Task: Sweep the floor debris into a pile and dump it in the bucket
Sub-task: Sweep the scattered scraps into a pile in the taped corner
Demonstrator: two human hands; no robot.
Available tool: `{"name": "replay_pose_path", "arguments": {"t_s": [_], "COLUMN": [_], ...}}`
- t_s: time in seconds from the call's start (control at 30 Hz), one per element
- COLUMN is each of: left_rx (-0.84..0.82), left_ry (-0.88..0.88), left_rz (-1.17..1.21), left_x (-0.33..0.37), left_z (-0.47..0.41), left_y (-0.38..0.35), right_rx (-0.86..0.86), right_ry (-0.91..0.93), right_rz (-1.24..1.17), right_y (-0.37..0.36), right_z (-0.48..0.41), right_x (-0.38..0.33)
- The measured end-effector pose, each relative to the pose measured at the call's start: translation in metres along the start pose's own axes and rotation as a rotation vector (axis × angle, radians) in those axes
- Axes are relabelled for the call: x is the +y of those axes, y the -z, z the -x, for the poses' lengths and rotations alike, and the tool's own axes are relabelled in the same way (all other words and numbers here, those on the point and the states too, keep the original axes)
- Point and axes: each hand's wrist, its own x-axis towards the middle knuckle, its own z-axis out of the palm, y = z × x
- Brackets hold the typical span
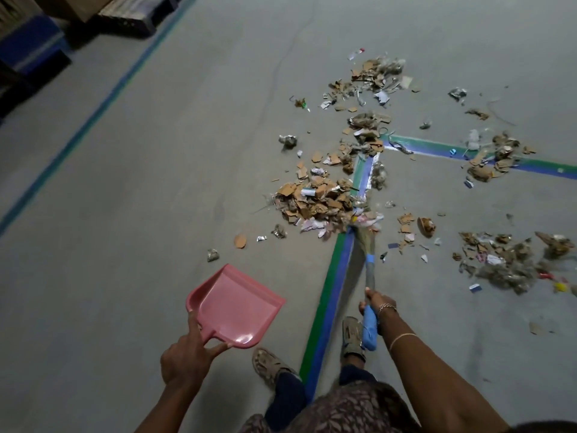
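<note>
Your left hand [187, 357] is low and ahead of you, arm reaching forward. Its fingers are curled round the short handle of the pink dustpan [234, 304], with the index finger laid straight along the pan's rear rim. The pan's open lip points forward and to the right, towards the debris pile [315, 201], but sits well apart from it.

Your right hand [376, 306] is stretched further out, wrist turned down, clenched round the blue grip of the broom [368, 260]. The broom's long axis runs almost straight away from you, beside the green and blue floor tape [331, 295]. Its bristle end rests on the grey floor [156, 182] and touches the near right edge of the pile. More cardboard scraps and paper lie scattered to the right and further ahead.
</note>
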Motion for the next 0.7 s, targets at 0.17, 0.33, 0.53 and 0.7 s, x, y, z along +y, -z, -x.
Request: {"name": "replay_pose_path", "arguments": {"t_s": [0.17, 0.33, 0.53, 0.7], "left_rx": [0.022, 0.034, 0.077, 0.084], "left_ry": [-0.076, -0.173, -0.236, -0.252], "left_rz": [-0.030, -0.018, 0.020, 0.018], "left_x": [-0.032, -0.060, -0.078, -0.093], "left_z": [-0.034, -0.080, -0.104, -0.122], "left_y": [0.011, 0.012, 0.026, 0.028], "right_rx": [0.115, 0.091, -0.023, -0.028], "right_ry": [0.021, 0.052, 0.242, 0.403], "right_rz": [-0.159, -0.135, -0.062, 0.259], "right_y": [0.002, -0.014, -0.072, -0.122], "right_z": [0.018, 0.064, 0.129, 0.147], "right_x": [0.002, 0.019, 0.032, 0.030]}}
